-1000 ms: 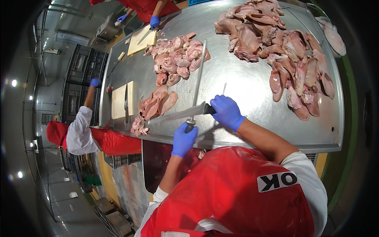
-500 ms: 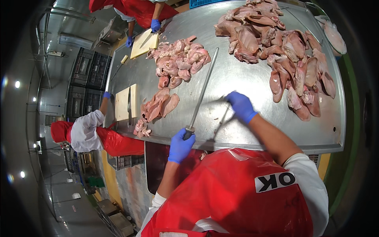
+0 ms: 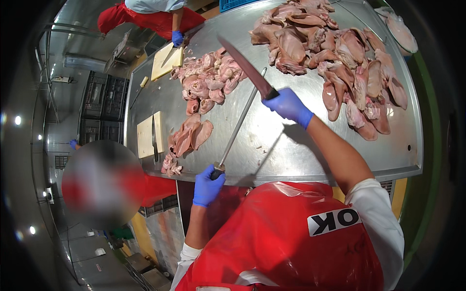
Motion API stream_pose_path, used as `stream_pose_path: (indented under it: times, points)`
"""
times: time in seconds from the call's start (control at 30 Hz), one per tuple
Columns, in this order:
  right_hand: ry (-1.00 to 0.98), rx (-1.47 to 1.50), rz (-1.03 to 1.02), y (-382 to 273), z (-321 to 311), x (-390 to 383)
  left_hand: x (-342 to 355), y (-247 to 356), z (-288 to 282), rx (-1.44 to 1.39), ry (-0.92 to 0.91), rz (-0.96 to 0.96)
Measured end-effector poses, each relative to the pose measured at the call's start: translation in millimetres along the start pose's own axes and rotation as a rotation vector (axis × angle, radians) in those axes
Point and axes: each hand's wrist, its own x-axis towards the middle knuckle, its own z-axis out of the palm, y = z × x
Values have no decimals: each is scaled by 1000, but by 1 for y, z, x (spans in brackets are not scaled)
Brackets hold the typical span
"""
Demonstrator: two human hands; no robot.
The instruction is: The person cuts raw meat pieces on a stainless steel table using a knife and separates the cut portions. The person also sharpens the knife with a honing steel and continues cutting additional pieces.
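Note:
In blue gloves, my left hand [image 3: 208, 186] grips the dark handle of a long honing steel [image 3: 239, 121], whose rod slants up and away over the steel table [image 3: 204, 165]. My right hand [image 3: 287, 105] holds a knife [image 3: 245, 67] by its handle, above the rod and to its right, the blade angled up toward the far left and crossing near the rod's tip. A pile of pink meat pieces [image 3: 208, 80] lies beyond the rod, a smaller group of flat pieces [image 3: 189, 136] left of it, and a large heap [image 3: 354, 82] at the right.
Two cutting boards [image 3: 160, 65] with knives lie on the left side. Co-workers in red aprons stand at the far end [image 3: 160, 19] and left [image 3: 158, 189]. Black crates [image 3: 97, 97] stand beyond the table; a blue crate [image 3: 238, 4] and a bagged item [image 3: 403, 34] sit at its edges.
My right hand has moved forward and up, swinging the blade from low across the steel to raised above it. My left hand has shifted left and down with the steel. The co-workers have shifted.

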Motion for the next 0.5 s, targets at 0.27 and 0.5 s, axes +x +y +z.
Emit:
stream_pose_path:
  times: [0.27, 0.5]
  points:
    - [-444, -1228, -111, 85, -44, -15, -1, 6, -44, -13, 129, 0]
    - [41, -100, -406, 13, -3, 26, 0, 12, -21, 42, 35, 73]
